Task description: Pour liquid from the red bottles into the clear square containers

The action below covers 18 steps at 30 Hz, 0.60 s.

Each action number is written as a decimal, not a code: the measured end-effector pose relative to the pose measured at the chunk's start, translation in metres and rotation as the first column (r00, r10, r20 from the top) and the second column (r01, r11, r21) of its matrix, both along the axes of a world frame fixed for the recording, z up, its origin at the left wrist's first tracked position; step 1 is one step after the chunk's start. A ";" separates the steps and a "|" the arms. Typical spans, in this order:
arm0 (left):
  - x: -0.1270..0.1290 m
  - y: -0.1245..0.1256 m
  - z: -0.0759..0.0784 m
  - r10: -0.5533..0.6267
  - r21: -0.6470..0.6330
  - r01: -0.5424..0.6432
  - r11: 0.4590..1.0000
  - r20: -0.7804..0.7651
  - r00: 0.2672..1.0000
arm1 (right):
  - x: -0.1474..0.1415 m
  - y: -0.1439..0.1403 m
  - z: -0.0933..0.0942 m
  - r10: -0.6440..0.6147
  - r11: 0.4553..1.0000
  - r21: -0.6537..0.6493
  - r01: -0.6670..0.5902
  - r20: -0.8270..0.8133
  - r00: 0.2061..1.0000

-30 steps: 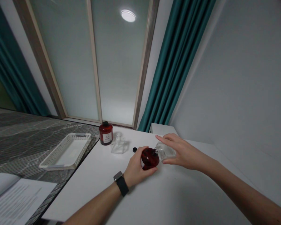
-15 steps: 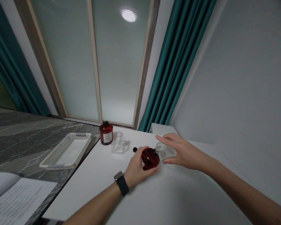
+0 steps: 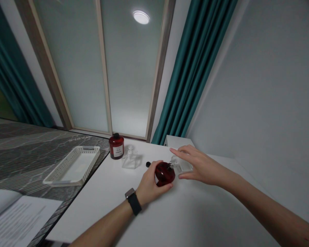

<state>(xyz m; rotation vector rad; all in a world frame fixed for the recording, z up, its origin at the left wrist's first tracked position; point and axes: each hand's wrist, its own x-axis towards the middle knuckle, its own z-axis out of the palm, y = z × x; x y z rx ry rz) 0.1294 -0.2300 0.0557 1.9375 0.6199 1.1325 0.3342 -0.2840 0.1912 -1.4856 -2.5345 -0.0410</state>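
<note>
My left hand [image 3: 154, 180], with a dark watch on its wrist, is closed around a dark red glass bottle [image 3: 165, 173]. That bottle is tilted to the right, its uncapped neck at the mouth of a clear glass bottle [image 3: 184, 165]. Fingers and thumb of my right hand [image 3: 193, 163] grip the clear bottle from the right; whether liquid passes between the two is too small to tell. A small black cap [image 3: 148, 164] lies on the white table just left of my left fingers. Farther left stands a second clear glass bottle [image 3: 130, 160].
A capped red bottle with a white label [image 3: 117, 147] stands at the white table's [image 3: 100, 206] back left corner. Left of the table, a white perforated basket [image 3: 72, 168] and an open book [image 3: 23, 216] lie on a grey patterned surface. A white box [image 3: 179, 141] sits behind my right hand.
Almost nothing differs. Both hands and the two bottles they hold keep the same pose, with only a very slight shift of the whole view.
</note>
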 end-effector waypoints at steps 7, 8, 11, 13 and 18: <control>0.000 0.000 0.000 0.001 -0.013 -0.001 1.000 -0.004 1.000 | 0.002 0.001 0.000 0.018 1.000 0.013 -0.018 0.020 1.000; 0.000 0.000 0.000 0.001 -0.011 -0.001 1.000 -0.002 1.000 | 0.002 0.001 -0.001 0.022 1.000 0.018 -0.023 0.018 1.000; 0.000 0.000 0.001 -0.004 -0.013 0.004 1.000 0.001 1.000 | 0.002 0.002 -0.001 0.026 0.999 0.024 -0.026 0.010 1.000; -0.001 0.000 0.001 -0.006 -0.016 0.006 1.000 -0.001 1.000 | 0.002 0.002 -0.001 0.027 0.999 0.026 -0.027 0.011 1.000; -0.001 0.000 0.001 -0.006 -0.011 0.006 1.000 0.005 1.000 | 0.002 0.003 0.000 0.035 0.999 0.030 -0.035 0.030 0.999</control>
